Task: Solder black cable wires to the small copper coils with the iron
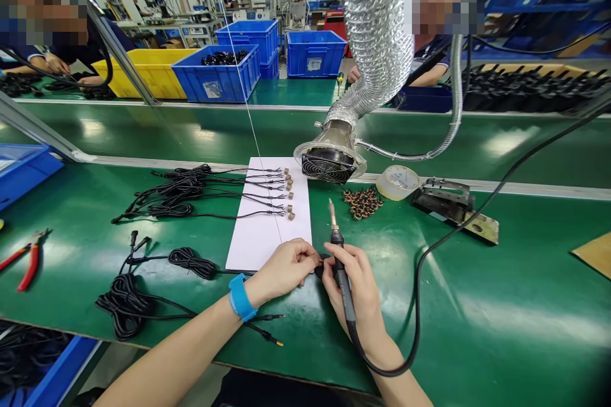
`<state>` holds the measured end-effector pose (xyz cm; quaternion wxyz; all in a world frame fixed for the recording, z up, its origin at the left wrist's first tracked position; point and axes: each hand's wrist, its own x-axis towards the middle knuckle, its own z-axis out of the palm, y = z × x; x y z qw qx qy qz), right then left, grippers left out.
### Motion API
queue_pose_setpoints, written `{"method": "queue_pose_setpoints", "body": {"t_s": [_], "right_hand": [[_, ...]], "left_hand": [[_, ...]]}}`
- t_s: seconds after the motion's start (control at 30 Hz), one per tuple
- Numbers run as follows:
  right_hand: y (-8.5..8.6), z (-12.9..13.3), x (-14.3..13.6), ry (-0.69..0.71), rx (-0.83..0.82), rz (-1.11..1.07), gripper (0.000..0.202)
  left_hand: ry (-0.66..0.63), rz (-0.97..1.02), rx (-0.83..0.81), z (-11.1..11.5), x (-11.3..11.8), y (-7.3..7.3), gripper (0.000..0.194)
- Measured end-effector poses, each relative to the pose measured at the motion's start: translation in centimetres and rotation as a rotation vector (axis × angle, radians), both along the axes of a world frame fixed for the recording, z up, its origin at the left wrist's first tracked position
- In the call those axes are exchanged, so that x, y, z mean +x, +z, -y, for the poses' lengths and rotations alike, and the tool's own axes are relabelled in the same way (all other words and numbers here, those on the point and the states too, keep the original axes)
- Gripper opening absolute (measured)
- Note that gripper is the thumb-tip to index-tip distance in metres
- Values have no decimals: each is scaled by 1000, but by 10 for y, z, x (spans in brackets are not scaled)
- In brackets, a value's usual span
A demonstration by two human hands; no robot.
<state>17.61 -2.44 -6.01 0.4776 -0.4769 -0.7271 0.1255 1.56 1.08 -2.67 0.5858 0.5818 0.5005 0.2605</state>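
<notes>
My right hand is wrapped round a soldering iron, whose tip points up and away from me. Fingers pinched, my left hand meets the right one above the bench. A black cable runs from its coil into the left hand; its end is mostly hidden by the fingers. Between the hands shows part of a small dark round piece. Behind them lies a white sheet, with several cable ends and small brass-coloured connectors on it. A pile of small coppery parts is beyond the iron.
A fume duct hangs over the bench, near a tape roll and metal stand. The iron's cord loops right. Coiled cables and red-handled pliers lie left. Co-workers sit across, beside blue bins.
</notes>
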Motion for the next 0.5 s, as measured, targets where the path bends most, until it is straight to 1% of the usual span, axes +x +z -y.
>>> {"method": "queue_pose_setpoints", "body": {"t_s": [0.1,0.27,0.37,0.43,0.5], "right_hand": [[-2,1,0,-3,38,50,45],[-13,3,1,-16,65,119,52],[-19,4,2,-19,68,128,53],[-19,5,1,-21,63,126,52],[-15,4,0,-29,62,106,49]], "left_hand": [[12,22,-22,-1,1,-1,13],[4,53,-44,-2,2,-2,24],[27,79,-58,-2,3,-5,26],[53,94,-60,-2,3,-7,25],[75,104,-60,-3,4,-9,23]]}}
